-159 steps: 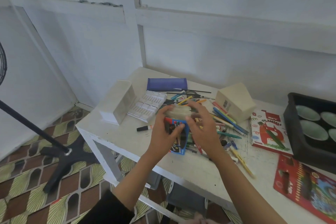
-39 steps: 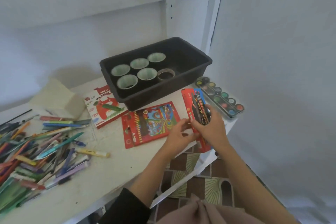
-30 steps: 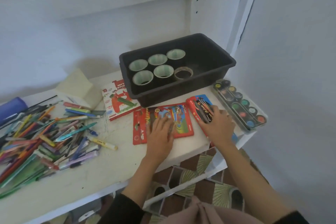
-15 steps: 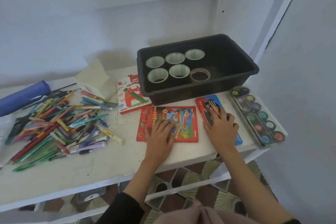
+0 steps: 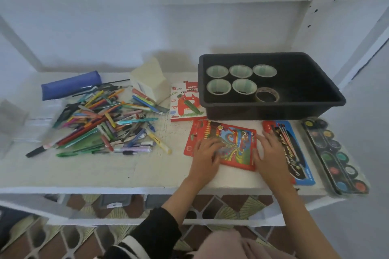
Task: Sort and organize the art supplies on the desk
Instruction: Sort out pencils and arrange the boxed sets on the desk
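Both hands are flat and open right now, nothing gripped. My left hand (image 5: pixel 205 157) has its fingers resting on the near-left part of the pencil pack (image 5: pixel 233 143). My right hand (image 5: pixel 271 153) sits at that pack's right edge and overlaps the left side of the brush pack (image 5: pixel 300 161). Pretty sure I'm pressing down like this to square the two packs up side by side, in line with the paint tray (image 5: pixel 334 153), which lies just past the brush pack, right of my right hand. Beyond my fingertips is the tub (image 5: pixel 315 90) with the tape rolls (image 5: pixel 217 71). The pastel box (image 5: pixel 185 101) is beyond and left of my left hand. Well off to that hand's left is the pen pile (image 5: pixel 105 120), all jumbled, so that's the big job remaining, I reckon.
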A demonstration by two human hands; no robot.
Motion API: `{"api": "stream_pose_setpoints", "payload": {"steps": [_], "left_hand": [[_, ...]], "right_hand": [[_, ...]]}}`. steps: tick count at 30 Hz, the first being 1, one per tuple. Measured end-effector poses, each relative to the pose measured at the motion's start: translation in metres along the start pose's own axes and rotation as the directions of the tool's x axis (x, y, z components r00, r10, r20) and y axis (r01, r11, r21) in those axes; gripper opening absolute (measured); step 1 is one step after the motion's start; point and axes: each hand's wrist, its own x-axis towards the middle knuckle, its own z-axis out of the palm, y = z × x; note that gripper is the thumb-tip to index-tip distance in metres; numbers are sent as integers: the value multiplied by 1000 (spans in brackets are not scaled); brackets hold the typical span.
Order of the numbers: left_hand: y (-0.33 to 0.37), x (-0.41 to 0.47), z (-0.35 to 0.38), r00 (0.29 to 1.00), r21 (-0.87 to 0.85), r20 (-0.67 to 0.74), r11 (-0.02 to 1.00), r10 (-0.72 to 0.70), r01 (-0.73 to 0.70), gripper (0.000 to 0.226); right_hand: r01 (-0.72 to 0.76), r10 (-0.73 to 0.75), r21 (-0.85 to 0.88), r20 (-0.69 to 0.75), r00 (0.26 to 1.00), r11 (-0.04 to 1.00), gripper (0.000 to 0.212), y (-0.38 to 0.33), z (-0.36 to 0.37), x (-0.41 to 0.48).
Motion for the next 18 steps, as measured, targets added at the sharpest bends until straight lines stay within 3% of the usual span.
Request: {"api": "stream_pose_setpoints", "payload": {"steps": [2, 5, 9, 15, 18], "left_hand": [[-4, -3, -13, 994, -135, -96, 990, -54, 41, 25], [-18, -8, -49, 967, -198, -208, 974, -149, 107, 24], [-55, -16, -127, 892, -201, -384, 964, -240, 173, 30], [-120, -41, -253, 802, -247, -510, 946, -311, 211, 32], [-164, -58, -317, 749, -140, -606, 963, -268, 230, 34]], "right_hand": [[90, -92, 74, 15, 996, 993, 38, -24, 7, 0], [228, -233, 98, 49, 971, 969, 34, -69, 24, 4], [313, -330, 153, 100, 939, 937, 27, -138, 58, 8], [433, -478, 278, 116, 871, 857, 22, -250, 123, 9], [518, -575, 336, 92, 813, 787, 20, -318, 156, 6]]}}
